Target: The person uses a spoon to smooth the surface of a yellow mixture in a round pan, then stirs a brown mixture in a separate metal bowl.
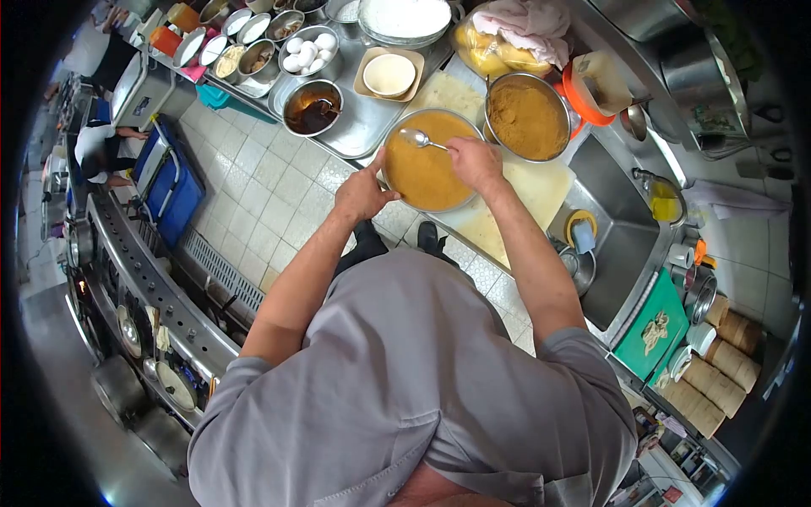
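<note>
A round metal pan stands at the counter's near edge, filled with a smooth, flat orange-brown layer. My left hand grips its left side, thumb and fingers along the rim. My right hand reaches over the pan's right part and is closed round the handle of a metal spoon. The bowl of that spoon is over the brown layer, near the far side. Right beside the pan sits a metal bowl heaped with brown powder.
A bowl of dark sauce, a bowl of eggs and a cream-coloured bowl stand to the far left. The sink lies at right, beyond it a green board. A person works at far left.
</note>
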A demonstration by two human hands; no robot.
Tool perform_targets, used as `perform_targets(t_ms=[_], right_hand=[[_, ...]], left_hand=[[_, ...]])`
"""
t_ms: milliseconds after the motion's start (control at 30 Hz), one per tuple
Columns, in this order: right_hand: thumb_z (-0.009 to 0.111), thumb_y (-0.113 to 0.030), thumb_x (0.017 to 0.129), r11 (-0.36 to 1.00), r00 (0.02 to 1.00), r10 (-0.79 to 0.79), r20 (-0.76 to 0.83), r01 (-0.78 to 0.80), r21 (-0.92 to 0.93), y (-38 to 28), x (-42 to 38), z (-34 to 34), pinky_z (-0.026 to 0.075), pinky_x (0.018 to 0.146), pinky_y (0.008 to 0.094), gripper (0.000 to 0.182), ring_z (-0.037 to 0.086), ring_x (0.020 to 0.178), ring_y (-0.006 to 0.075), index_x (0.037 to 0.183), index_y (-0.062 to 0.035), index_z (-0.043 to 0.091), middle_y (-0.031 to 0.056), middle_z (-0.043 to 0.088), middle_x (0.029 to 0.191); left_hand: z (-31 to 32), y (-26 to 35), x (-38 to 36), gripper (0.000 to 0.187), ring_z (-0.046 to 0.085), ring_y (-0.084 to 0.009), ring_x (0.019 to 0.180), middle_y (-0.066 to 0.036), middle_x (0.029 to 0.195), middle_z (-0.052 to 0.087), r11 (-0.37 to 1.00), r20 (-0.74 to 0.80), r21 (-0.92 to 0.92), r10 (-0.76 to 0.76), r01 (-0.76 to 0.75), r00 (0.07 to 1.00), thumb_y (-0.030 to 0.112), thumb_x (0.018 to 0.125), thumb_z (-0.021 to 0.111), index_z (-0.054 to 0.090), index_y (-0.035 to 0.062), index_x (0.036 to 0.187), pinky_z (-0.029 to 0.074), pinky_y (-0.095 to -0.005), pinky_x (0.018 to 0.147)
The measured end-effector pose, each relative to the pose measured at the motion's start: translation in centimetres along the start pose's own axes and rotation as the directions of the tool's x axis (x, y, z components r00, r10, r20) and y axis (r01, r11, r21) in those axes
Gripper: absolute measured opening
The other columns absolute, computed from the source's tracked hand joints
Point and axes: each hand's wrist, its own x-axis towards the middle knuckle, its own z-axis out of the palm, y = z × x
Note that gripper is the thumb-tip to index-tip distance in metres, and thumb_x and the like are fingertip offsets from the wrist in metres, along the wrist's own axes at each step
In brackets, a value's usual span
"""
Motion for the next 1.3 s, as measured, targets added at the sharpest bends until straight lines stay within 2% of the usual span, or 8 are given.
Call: perform_targets(t_ms=[133, 233, 333, 467, 567, 800, 1100, 1300], right_hand=[[0.06, -0.02, 0.102, 0.999, 0.993, -0.044, -0.111, 0.044, -0.003, -0.7, -0.2, -0.8, 0.057, 0.095, 0.0496, 0.027, 0.074, 0.108, 0.033, 0.118, -0.0214, 0.081, 0.0099, 0.078, 0.113], [0.057, -0.02, 0.103, 0.999, 0.989, -0.021, -0.143, 0.016, -0.033, -0.9, 0.0, -0.7, 0.057, 0.095, 0.0494, 0.028, 0.073, 0.108, 0.0344, 0.119, -0.0202, 0.08, 0.0111, 0.077, 0.113], [0.057, -0.016, 0.1, 0.998, 0.989, 0.01, -0.149, -0.019, -0.062, -1.1, -0.7, -0.3, 0.057, 0.094, 0.0491, 0.03, 0.074, 0.107, 0.0341, 0.119, -0.0194, 0.081, 0.0125, 0.077, 0.112], [0.058, -0.014, 0.098, 0.993, 0.982, 0.109, -0.153, -0.114, -0.025, -1.0, -2.7, -1.0, 0.058, 0.091, 0.0498, 0.03, 0.074, 0.105, 0.0345, 0.117, -0.0194, 0.081, 0.0139, 0.077, 0.112], [0.061, -0.017, 0.099, 0.985, 0.969, 0.167, -0.18, -0.173, -0.021, 0.4, -4.3, 0.3, 0.058, 0.088, 0.0495, 0.026, 0.075, 0.101, 0.0346, 0.115, -0.019, 0.081, 0.0132, 0.077, 0.107], [0.068, -0.023, 0.099, 0.995, 0.989, 0.052, -0.141, -0.039, 0.093, 0.7, -9.5, 1.5, 0.059, 0.086, 0.0464, 0.019, 0.075, 0.099, 0.0317, 0.109, -0.0197, 0.084, 0.0081, 0.079, 0.102], [0.07, -0.026, 0.1, 0.998, 0.999, -0.021, -0.045, 0.023, 0.05, 0.4, -11.0, 1.2, 0.06, 0.088, 0.0455, 0.019, 0.076, 0.1, 0.0292, 0.109, -0.0218, 0.085, 0.004, 0.081, 0.105], [0.071, -0.025, 0.099, 0.998, 0.999, -0.043, 0.014, 0.042, 0.056, -0.8, -11.3, 1.7, 0.061, 0.09, 0.0424, 0.019, 0.077, 0.102, 0.0286, 0.11, -0.0202, 0.086, 0.0051, 0.082, 0.108]], left_hand=[[-0.9, 0.0, 0.5, 0.116, 0.079, -0.0306, 0.102, -0.013, 0.102, 0.082, 0.997, 0.005, 0.078, -0.005, 0.005, 1.0, 0.036, 0.085, 0.093, 0.021, 0.0279, 0.176, 0.061, -0.0455, 0.091], [-3.3, 0.1, 1.4, 0.113, 0.071, -0.0345, 0.129, -0.016, 0.14, 0.073, 0.984, 0.07, 0.177, -0.028, 0.015, 0.997, 0.036, 0.084, 0.091, 0.024, 0.0319, 0.175, 0.058, -0.0481, 0.105], [-3.9, -2.1, 3.7, 0.115, 0.077, -0.0311, 0.111, -0.013, 0.111, 0.082, 0.964, 0.027, 0.249, 0.093, -0.097, 0.995, 0.03, 0.082, 0.091, 0.024, 0.0355, 0.175, 0.06, -0.0463, 0.097], [-5.3, -3.1, 5.1, 0.106, 0.078, -0.0324, 0.106, -0.014, 0.109, 0.082, 0.967, 0.113, 0.199, 0.135, -0.156, 0.984, 0.026, 0.086, 0.089, 0.03, 0.0354, 0.173, 0.06, -0.0462, 0.093], [-4.2, -3.7, 4.3, 0.099, 0.078, -0.0328, 0.102, -0.014, 0.107, 0.081, 0.989, -0.03, 0.12, 0.092, -0.088, 0.995, 0.025, 0.089, 0.087, 0.034, 0.0311, 0.173, 0.06, -0.0471, 0.09], [-0.8, -2.7, -2.4, 0.098, 0.078, -0.0342, 0.104, -0.015, 0.105, 0.081, 1.0, -0.089, -0.014, 0.026, -0.027, 0.996, 0.037, 0.093, 0.087, 0.032, 0.0253, 0.174, 0.06, -0.0477, 0.093], [-0.8, -2.8, -0.2, 0.091, 0.077, -0.0329, 0.11, -0.012, 0.11, 0.082, 0.998, -0.092, 0.012, 0.07, -0.069, 0.993, 0.03, 0.096, 0.084, 0.034, 0.0201, 0.172, 0.058, -0.0471, 0.097], [-0.7, -2.8, -0.7, 0.105, 0.077, -0.0341, 0.109, -0.014, 0.111, 0.081, 0.996, -0.065, 0.0, 0.088, -0.088, 0.994, 0.039, 0.091, 0.088, 0.027, 0.0176, 0.174, 0.059, -0.0463, 0.098]])
